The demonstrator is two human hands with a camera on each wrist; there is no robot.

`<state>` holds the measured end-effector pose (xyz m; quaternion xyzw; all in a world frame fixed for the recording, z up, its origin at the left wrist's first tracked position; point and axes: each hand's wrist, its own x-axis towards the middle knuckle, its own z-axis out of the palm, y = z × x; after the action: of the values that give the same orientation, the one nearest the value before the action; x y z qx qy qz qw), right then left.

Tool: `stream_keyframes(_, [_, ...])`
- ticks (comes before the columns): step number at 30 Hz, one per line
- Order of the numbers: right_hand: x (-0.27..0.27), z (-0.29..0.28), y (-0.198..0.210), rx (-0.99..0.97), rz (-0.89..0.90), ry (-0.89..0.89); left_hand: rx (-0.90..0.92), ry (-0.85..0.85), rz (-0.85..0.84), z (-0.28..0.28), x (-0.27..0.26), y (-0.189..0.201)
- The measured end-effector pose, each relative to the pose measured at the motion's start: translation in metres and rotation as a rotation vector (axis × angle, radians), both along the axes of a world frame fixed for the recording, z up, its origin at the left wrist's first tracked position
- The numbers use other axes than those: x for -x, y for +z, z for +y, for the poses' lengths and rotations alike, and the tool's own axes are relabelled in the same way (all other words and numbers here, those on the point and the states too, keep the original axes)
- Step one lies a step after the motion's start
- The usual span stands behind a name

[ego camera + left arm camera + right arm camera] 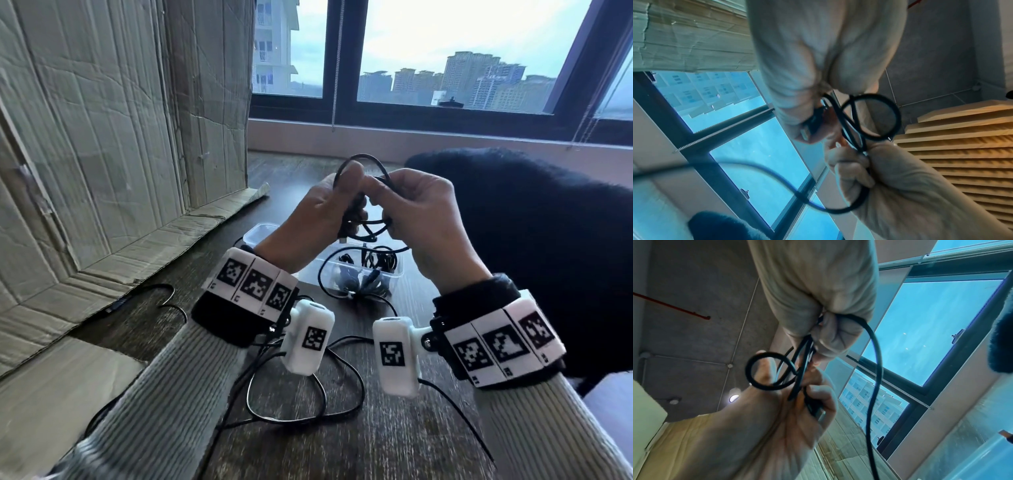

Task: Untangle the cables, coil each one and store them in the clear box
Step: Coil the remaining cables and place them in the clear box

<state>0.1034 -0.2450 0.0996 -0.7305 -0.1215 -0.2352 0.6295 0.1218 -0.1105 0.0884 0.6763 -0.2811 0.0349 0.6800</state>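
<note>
Dark wood-grain counter [394,438] under a city-view window. Left of the left hand, flattened brown cardboard sheets [102,137] leaning up. Left hand [308,212] curled around a thin black cable [363,158], small loops and a metal-tipped plug pinched in the fingers. Just right, touching it, right hand [435,222] pinching the same loops. Below and beyond both hands, clear plastic box [397,270] with coiled dark cables inside. Nearer than the wrists, loose black cables [342,414] sprawled on the counter.
</note>
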Motion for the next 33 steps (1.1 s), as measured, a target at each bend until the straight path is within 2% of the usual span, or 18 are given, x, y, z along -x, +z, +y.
stream_keyframes(5, [0.007, -0.009, 0.007, -0.023, 0.064, 0.061, -0.028, -0.033, -0.052, 0.005, -0.002, 0.000])
stream_keyframes(8, [0.008, -0.010, 0.008, -0.025, 0.077, 0.028, -0.043, 0.035, -0.080, 0.003, -0.003, 0.000])
stream_keyframes(13, [0.007, -0.007, 0.008, 0.014, 0.137, 0.028, -0.283, 0.211, -0.221, -0.001, -0.003, -0.006])
stream_keyframes(17, [0.003, -0.008, 0.007, 0.035, 0.148, 0.006, -0.356, 0.242, -0.234, 0.001, -0.005, -0.005])
stream_keyframes(19, [0.003, -0.008, 0.006, 0.031, 0.161, 0.015, -0.309, 0.191, -0.158, 0.003, -0.007, -0.004])
stream_keyframes(23, [0.003, -0.006, 0.003, 0.054, 0.196, 0.037, 0.066, -0.112, 0.178, 0.006, -0.004, 0.001])
stream_keyframes(26, [0.003, -0.006, 0.004, 0.068, 0.183, 0.012, 0.237, -0.267, 0.367, 0.006, 0.003, 0.006])
stream_keyframes(28, [0.005, -0.007, 0.007, 0.072, 0.174, 0.039, 0.252, -0.346, 0.416, 0.009, 0.005, 0.008])
stream_keyframes(30, [0.008, -0.008, 0.009, 0.068, 0.171, 0.115, 0.187, -0.395, 0.440, 0.013, 0.007, 0.010])
stream_keyframes(33, [0.008, -0.007, 0.007, 0.054, 0.182, 0.154, 0.106, -0.369, 0.461, 0.017, 0.007, 0.012])
